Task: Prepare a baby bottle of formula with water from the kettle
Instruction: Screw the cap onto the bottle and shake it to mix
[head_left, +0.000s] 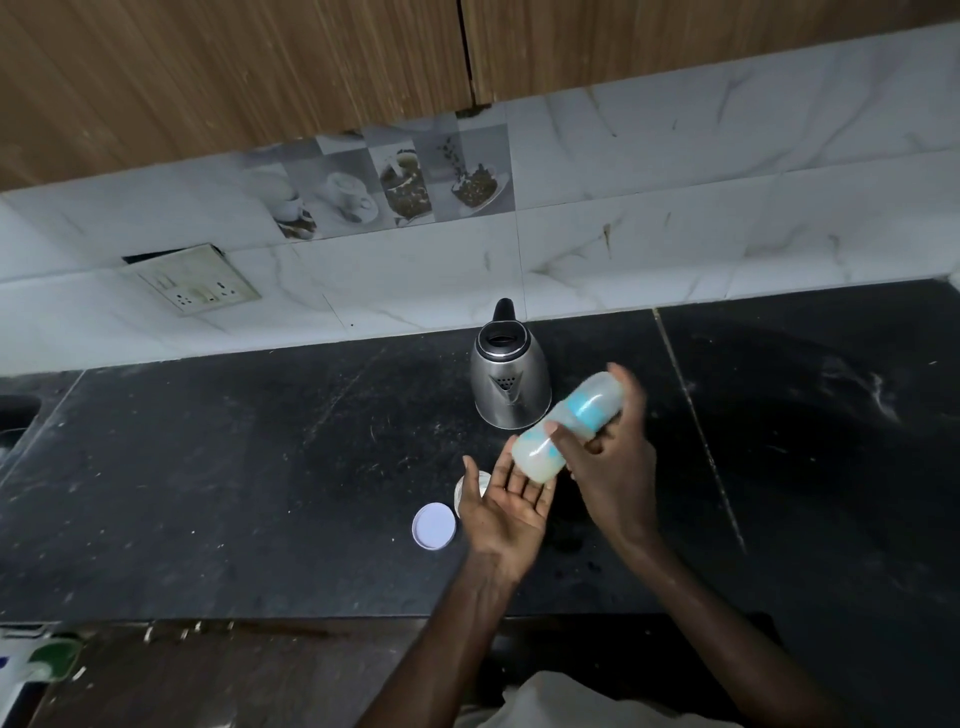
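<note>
1. A white lid (434, 526) lies flat at 9 o'clock from the left hand (506, 512). An open white tub (482, 479) stands half hidden just behind that hand's thumb. A careless wrist could tip the tub and scatter what is in it.
2. The left hand is flat, palm up and fingers straight, holding nothing. Its fingertips are right at the base of the baby bottle (537, 452). Blur hides whether they touch.
3. The bottle is in the air above the counter, tilted with its base toward 8 o'clock and its capped top toward 2 o'clock. There is milky liquid inside. The right hand (610, 467) grips it around the blue collar. It looks like mixing. A loose collar would likely leak, and a slack grip could send the bottle down onto the stone.
4. The steel kettle (510, 384) stands at 11 o'clock from the bottle, very near. A wide swing could knock it, and it may be hot.
5. The black stone counter (234, 467) is scuffed and dusted with pale marks, and a seam (696, 426) runs down its right half.
6. At 10 o'clock is a wall socket (195, 283). Pale marble-look tiles carry a strip of cup pictures (384, 184) at 12 o'clock, below wooden cabinets (234, 67).
</note>
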